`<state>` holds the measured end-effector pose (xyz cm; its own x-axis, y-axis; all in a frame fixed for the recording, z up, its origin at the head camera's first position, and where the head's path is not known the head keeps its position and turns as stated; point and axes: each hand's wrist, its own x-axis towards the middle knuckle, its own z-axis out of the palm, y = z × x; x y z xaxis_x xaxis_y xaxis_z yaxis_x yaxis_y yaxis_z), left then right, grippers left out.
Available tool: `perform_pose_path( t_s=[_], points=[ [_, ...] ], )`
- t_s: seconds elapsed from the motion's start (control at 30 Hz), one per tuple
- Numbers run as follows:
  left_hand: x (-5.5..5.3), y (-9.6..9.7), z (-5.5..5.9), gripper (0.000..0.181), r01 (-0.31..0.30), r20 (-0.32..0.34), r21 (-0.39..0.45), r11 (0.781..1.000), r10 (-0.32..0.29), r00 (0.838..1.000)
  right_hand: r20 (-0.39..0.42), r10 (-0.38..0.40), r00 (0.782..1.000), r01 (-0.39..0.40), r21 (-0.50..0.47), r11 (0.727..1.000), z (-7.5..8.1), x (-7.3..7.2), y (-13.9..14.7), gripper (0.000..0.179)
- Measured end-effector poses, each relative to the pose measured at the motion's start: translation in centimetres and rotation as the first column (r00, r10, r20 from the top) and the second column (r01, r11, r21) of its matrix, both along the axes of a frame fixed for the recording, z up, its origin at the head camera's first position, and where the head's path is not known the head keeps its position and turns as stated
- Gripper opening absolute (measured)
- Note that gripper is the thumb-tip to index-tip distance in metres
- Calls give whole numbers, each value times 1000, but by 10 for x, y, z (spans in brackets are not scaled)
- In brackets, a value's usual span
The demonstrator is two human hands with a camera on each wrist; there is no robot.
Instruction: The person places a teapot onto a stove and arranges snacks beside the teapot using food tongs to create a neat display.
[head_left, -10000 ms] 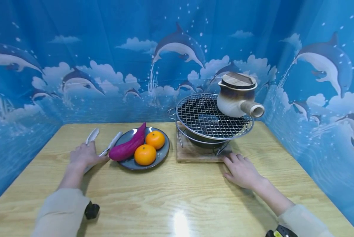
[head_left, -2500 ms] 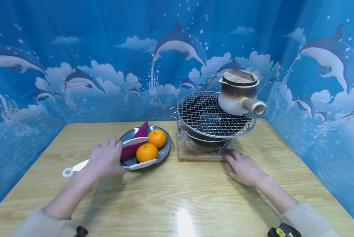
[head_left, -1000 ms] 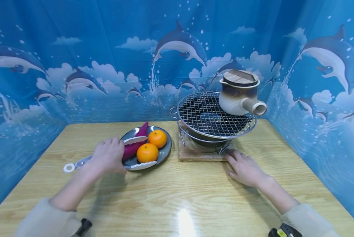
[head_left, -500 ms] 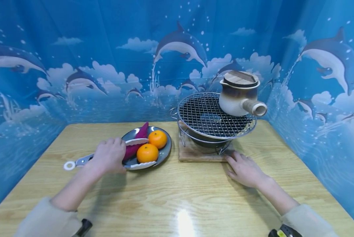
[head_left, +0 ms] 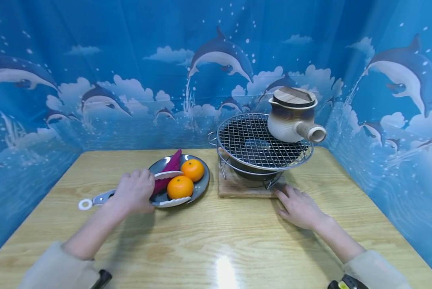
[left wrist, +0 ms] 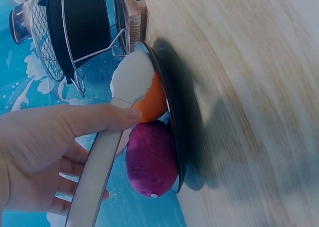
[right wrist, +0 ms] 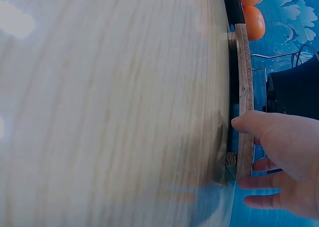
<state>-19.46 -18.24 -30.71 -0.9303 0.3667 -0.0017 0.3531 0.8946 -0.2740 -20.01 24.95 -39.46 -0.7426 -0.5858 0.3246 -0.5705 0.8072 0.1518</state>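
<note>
My left hand (head_left: 134,190) grips a pair of metal tongs (left wrist: 99,165) with pale scalloped tips and a white ring at the tail. The tips stand apart over a dark plate (head_left: 201,188), one on each side of the front mandarin orange (head_left: 180,187). Behind it on the plate sit a second orange (head_left: 192,170) and a purple sweet potato (head_left: 173,162), partly hidden by the upper tong arm. My right hand (head_left: 300,206) rests at the right front corner of a wooden board (right wrist: 245,82), thumb against its edge and fingers loosely extended.
On the board stands a dark round stove in a wire frame, topped by a mesh grill (head_left: 252,140). A clay pot (head_left: 288,120) with a wooden lid and side handle (head_left: 311,132) sits on the grill's right part. A dolphin-print curtain (head_left: 158,60) borders the table (head_left: 187,249).
Ten seconds ago the tongs lay left of the plate under my left hand; they are now over the plate around the front orange. In the last second the tips barely shifted. My right hand stayed.
</note>
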Motion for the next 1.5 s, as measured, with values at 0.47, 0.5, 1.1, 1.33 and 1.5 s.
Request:
perform_pose_path(
  t_s=[0.47,0.5,1.1,1.33,1.5],
  points=[
    [5,-5,-5,81,37,-57,20,999,-36,998,26,-24,999,23,14,1000,2,2,0,50],
    [5,-5,-6,81,34,-55,25,999,-33,998,24,-22,999,22,14,1000,1,2,0,50],
    [8,-6,-14,71,34,-141,76,997,-23,990,-1,-2,1000,2,11,1000,0,1,2,51],
    [11,-6,-17,74,29,-164,91,995,-14,986,8,-7,1000,7,7,1000,1,2,2,51],
    [12,-6,-17,76,30,-168,86,996,-15,986,13,-11,1000,11,8,1000,0,2,2,51]
  ],
)
